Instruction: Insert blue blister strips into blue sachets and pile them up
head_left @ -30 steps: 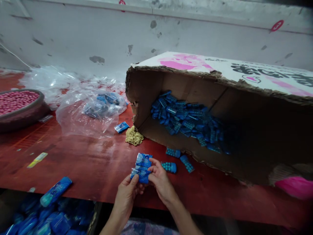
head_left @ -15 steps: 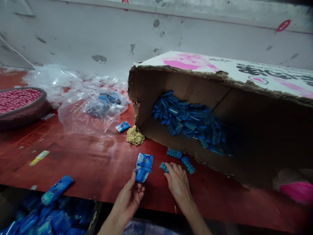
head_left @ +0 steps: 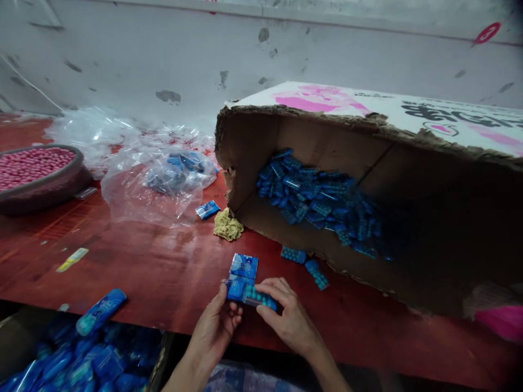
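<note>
My left hand (head_left: pixel 223 316) pinches a blue printed wrapper sleeve (head_left: pixel 244 267) between thumb and fingers, just above the red table. Closed around a small clear container of blue beads (head_left: pixel 259 298) is my right hand (head_left: pixel 288 313). One end of the container meets the lower part of the sleeve; whether it is inside cannot be made out. Two similar bead containers, one (head_left: pixel 293 254) flat and another (head_left: pixel 316 274) tilted, lie on the table beyond my right hand. Many more containers (head_left: pixel 310 190) are heaped inside the cardboard box (head_left: pixel 245 158) lying on its side.
A bowl of pink beads (head_left: pixel 36 166) stands at the left. Clear plastic bags (head_left: pixel 151 190), a blue packet (head_left: pixel 207 209) and a crumpled yellowish lump (head_left: pixel 227 225) lie mid-table. A wrapped blue container (head_left: pixel 101 311) rests at the front edge, above a box of wrapped blue containers (head_left: pixel 93 359).
My right hand has picked the bead container up from the table and brought it left against the sleeve. My left hand stays almost where it was.
</note>
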Available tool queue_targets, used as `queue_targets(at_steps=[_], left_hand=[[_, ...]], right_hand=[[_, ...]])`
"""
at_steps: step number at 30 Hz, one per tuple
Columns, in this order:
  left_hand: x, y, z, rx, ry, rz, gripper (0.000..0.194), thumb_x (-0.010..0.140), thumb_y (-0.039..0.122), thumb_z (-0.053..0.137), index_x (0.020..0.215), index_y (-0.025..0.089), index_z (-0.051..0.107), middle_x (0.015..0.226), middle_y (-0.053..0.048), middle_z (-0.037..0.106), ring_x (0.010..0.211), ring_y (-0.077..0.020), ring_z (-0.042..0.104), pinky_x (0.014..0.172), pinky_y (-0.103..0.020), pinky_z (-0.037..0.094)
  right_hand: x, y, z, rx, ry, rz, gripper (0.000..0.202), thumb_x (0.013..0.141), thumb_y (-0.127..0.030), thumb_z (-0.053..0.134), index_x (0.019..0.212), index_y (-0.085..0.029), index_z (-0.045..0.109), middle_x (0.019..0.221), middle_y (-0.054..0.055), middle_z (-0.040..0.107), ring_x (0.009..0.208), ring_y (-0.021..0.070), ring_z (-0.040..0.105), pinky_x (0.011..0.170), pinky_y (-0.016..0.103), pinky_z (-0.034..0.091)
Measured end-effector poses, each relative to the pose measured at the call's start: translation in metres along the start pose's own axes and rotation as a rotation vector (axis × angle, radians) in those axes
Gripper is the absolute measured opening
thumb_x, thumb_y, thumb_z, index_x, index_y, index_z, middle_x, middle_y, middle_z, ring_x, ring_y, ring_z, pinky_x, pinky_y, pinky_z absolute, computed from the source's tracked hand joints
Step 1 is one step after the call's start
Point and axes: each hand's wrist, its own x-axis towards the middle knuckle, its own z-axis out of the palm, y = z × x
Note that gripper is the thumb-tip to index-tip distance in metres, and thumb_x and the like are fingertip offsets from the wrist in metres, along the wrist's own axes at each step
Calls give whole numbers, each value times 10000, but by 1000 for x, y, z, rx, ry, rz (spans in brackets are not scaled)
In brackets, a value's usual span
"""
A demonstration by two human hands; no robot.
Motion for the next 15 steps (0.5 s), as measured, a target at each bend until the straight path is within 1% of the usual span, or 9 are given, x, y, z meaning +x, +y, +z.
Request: queue_targets(at_steps=[4, 8, 12, 15], left_hand=[[-1, -1, -4, 8, -53, 20, 196, 650, 305, 684, 652, 147, 567, 452, 16, 563, 428, -102, 547, 409, -188, 453], [-3, 0, -4, 33, -112, 50, 230, 620, 323, 704, 698, 134, 598, 559, -12, 629, 474, -106, 567, 427, -192, 460], [-3, 1, -4, 79, -126, 87, 234, 628, 328, 697, 716, 130, 609, 614, -36, 669, 504, -123, 597, 444, -199, 475], [-2, 3, -4, 99, -127, 86, 240, 628, 327, 696, 744, 135, 612, 661, -53, 692, 539, -148, 626, 458, -212, 491]], right_hand=[[0, -3, 0, -68, -15, 12, 340, 727, -71, 542, 1011, -250, 596, 960, 20, 575, 930, 182, 487, 867, 328, 400], [-2, -6, 0, -134, -1, -28, 340, 746, -84, 538, 1039, -253, 582, 971, 24, 571, 927, 187, 480, 861, 337, 401], [-3, -3, 4, -158, 42, -91, 351, 756, -94, 539, 1064, -258, 568, 978, 35, 570, 923, 197, 485, 833, 344, 418], [-4, 0, 8, -127, 58, -92, 363, 748, -94, 554, 1067, -265, 561, 981, 34, 570, 919, 198, 492, 822, 341, 428]])
